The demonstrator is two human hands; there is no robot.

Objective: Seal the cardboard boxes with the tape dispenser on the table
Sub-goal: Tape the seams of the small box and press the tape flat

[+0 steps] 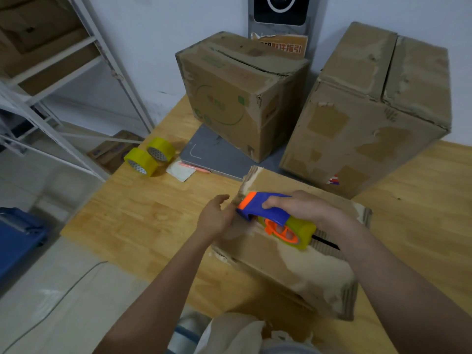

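Observation:
A worn cardboard box (301,267) lies on the wooden table (143,221) in front of me. My right hand (304,206) grips a blue and orange tape dispenser (265,210) with a yellow tape roll, held on the box's top near its left end. My left hand (217,218) touches the left end of the box just under the dispenser's nose, fingers loosely bent. A dark gap between the top flaps shows behind the roll. Two more cardboard boxes stand behind: one with green print (242,98) and a larger plain one (367,116).
Two yellow tape rolls (150,157) lie at the table's left edge beside a paper slip and a pink pen. A grey flat scale (214,154) sits under the printed box. White metal shelving (51,80) stands to the left, a blue bin (18,238) on the floor.

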